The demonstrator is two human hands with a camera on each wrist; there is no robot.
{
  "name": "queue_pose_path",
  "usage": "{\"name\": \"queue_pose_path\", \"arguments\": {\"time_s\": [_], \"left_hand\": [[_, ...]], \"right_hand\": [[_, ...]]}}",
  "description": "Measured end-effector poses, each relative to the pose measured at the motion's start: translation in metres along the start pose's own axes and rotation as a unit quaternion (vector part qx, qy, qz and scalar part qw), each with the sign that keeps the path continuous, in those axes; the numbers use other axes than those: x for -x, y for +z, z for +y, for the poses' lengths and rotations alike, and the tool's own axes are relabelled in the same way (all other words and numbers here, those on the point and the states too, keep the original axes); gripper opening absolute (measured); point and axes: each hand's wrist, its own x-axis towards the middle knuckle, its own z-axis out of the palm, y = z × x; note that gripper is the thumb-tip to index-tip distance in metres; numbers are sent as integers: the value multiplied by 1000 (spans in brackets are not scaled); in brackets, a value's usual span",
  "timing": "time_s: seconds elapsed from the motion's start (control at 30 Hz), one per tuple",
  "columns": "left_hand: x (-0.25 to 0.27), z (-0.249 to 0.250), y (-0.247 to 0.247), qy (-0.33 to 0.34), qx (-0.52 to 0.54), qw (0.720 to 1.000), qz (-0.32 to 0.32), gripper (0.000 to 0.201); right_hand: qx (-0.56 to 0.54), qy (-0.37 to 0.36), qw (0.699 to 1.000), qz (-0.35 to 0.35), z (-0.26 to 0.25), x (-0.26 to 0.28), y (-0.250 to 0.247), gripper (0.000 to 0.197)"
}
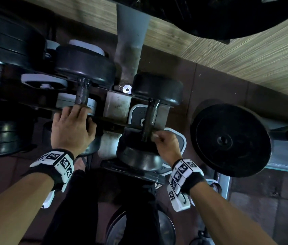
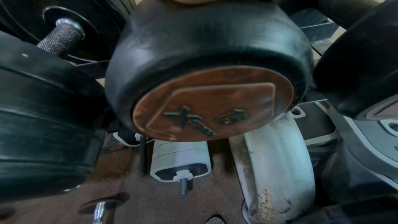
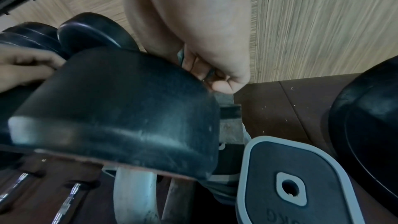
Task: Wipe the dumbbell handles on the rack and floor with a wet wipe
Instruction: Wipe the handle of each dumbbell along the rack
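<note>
Head view looks straight down on a grey metal dumbbell rack (image 1: 117, 105) holding two black rubber-headed dumbbells side by side. The right hand (image 1: 167, 145) sits at about 5 o'clock from frame centre, fingers curled at the near end of the dark knurled handle (image 1: 150, 119) of the right-hand dumbbell (image 1: 157, 87). There's a pale scrap pinched at its fingertips, probably the wet wipe (image 1: 155, 135), but it's too blurry to swear to. The left hand (image 1: 71, 128), around 8 o'clock, is laid flat with fingers spread over the near head of the left-hand dumbbell (image 1: 84, 66), fingertips reaching the bottom of its rusty handle (image 1: 82, 93). The left wrist view shows that head's copper-coloured end cap (image 2: 206, 106) up close. A big black weight plate (image 1: 228, 140) leans at 3 o'clock on the dark brown floor (image 1: 219, 82).
</note>
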Motion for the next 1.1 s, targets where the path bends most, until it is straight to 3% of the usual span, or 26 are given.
{"name": "queue_pose_path", "arguments": {"time_s": [0.1, 0.2, 0.33, 0.43, 0.57, 0.73, 0.8, 0.9, 1.1], "left_hand": [[0, 0, 0, -1, 2, 1000, 3, 38], [1, 0, 0, -8, 6, 1000, 5, 39], [1, 1, 0, -6, 4, 1000, 2, 40], [0, 1, -1, -8, 0, 1000, 1, 40], [0, 1, 0, -5, 1, 1000, 1, 40], [1, 1, 1, -10, 3, 1000, 6, 39], [1, 2, 1, -8, 6, 1000, 14, 38], [1, 1, 0, -7, 8, 1000, 16, 37], [2, 1, 0, -7, 10, 1000, 14, 38]], "right_hand": [[0, -14, 1000, -1, -1, 5, -8, 16], [-76, -20, 993, 86, -26, -18, -20, 19], [-18, -56, 987, 151, -49, -30, -27, 17], [21, -57, 994, 88, -35, -4, -19, 11], [57, -70, 996, 1, -20, 23, -21, 21], [35, -157, 972, 173, -47, -8, -33, 25], [38, -184, 964, 190, -53, -12, -24, 25], [40, -214, 965, 149, -43, 0, -14, 28], [87, -192, 977, -36, -20, 26, -22, 23]]}}
